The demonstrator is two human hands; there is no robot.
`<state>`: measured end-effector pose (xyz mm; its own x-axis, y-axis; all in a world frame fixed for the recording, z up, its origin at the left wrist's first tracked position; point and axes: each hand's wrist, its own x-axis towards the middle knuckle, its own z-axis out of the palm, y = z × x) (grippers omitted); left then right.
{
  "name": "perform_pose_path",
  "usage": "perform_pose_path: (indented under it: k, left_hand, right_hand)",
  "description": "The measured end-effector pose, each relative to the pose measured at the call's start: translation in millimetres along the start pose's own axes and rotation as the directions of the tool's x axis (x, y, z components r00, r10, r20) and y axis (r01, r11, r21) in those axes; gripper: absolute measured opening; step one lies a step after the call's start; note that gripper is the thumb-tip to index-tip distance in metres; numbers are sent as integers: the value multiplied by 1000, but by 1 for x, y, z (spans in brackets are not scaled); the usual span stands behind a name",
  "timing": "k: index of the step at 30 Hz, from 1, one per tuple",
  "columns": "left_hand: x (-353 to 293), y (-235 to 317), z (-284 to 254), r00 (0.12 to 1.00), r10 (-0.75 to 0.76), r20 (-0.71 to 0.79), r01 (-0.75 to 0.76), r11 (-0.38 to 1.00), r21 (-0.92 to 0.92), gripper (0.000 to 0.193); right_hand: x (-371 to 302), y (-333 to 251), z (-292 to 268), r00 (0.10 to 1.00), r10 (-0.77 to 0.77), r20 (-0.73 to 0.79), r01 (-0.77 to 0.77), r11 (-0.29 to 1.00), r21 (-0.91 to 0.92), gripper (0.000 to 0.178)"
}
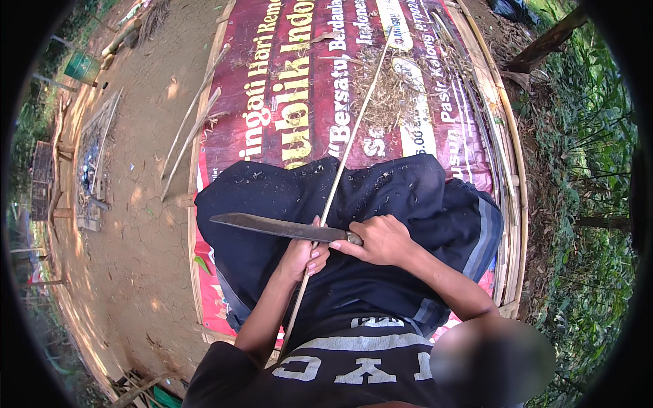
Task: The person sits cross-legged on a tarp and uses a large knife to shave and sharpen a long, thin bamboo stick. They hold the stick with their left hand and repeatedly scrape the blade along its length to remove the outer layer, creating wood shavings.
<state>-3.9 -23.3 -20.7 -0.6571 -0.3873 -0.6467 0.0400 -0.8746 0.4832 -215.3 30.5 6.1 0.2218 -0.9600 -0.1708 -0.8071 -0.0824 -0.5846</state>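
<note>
My left hand point(304, 257) is closed around a long, thin, pale stick point(349, 144) just below the blade. The stick runs from beside my body, over my lap, to the far part of the red banner. In my right hand point(381, 239) is the handle of a machete point(272, 225), its fingers wrapped round it. The broad dark blade points left and lies across the stick, above my left hand. Whether its edge cuts into the wood cannot be made out. Beneath both hands spreads dark cloth point(258, 190) over my crossed legs, dotted with small shavings.
I sit on a bamboo platform covered by a red printed banner point(224, 129). A heap of curly shavings point(384, 92) lies ahead. Long strips point(490, 146) line the right edge; two sticks point(194, 129) lean at the left edge. Bare ground is left, green plants point(592, 136) right.
</note>
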Motion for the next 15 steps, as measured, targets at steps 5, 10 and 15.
perform_pose_path:
  k: [5, 10, 15]
  left_hand:
    - [8, -6, 10, 999, 53, -2, -53, 998, 40, 50]
    - [14, -2, 8, 998, 54, 14, -54, 999, 5, 49]
    - [3, -5, -8, 995, 55, 81, -55, 999, 0, 48]
  right_hand:
    - [-3, 41, 6, 995, -68, -70, 58, 990, -131, 58]
    - [-3, 56, 14, 983, -72, -166, 38, 979, -200, 60]
    - [-3, 109, -17, 779, 501, -378, -574, 812, -105, 62]
